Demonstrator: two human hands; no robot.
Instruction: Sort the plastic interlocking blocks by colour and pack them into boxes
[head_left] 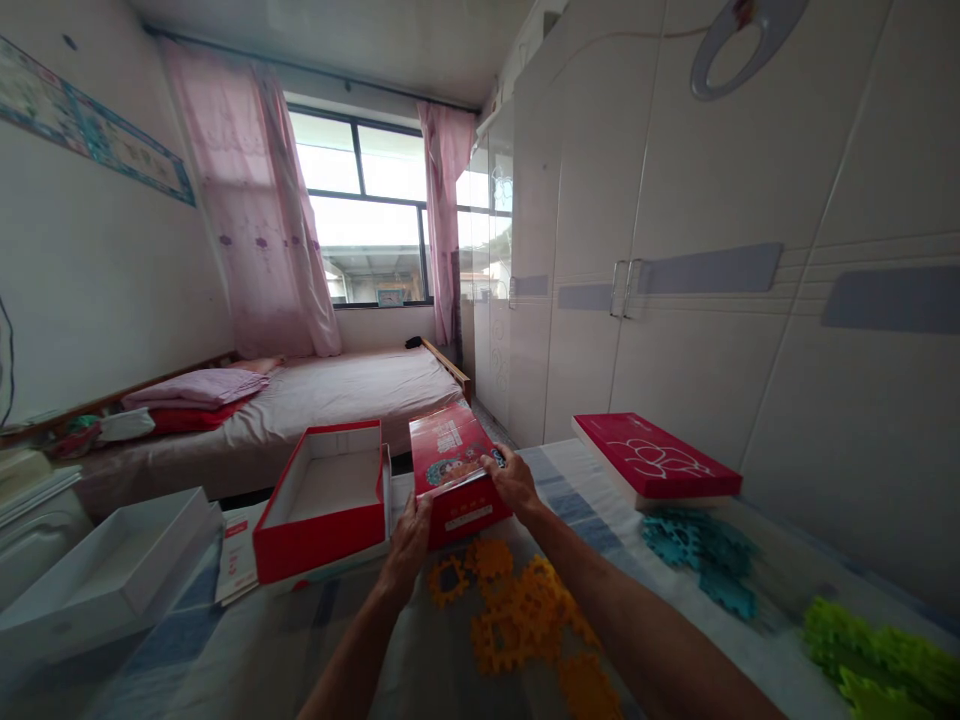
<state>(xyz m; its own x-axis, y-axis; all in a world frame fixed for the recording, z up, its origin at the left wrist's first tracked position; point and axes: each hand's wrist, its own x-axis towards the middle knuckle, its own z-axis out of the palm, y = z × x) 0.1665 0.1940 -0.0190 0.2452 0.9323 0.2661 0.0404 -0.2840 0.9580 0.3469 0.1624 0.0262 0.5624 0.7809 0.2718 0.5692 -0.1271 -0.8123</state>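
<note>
Between my two hands is a red printed box (457, 470), tilted, with pictures and lettering on its upper face. My left hand (410, 530) grips its near left side, fingers partly hidden. My right hand (514, 478) is wrapped round its right edge, with the thumb on top. Just below the box, orange foam puzzle pieces (525, 615) with toothed edges lie in a loose pile on the cloth. Left of my left hand stands an open red box with a pale inside (326, 490).
A white open box (112, 560) and a printed paper (238, 555) lie at left. To the right are a closed red box (660, 455), teal pieces (701, 555) and green pieces (877, 650). Beyond are a bed (337, 385) and a wardrobe (675, 180).
</note>
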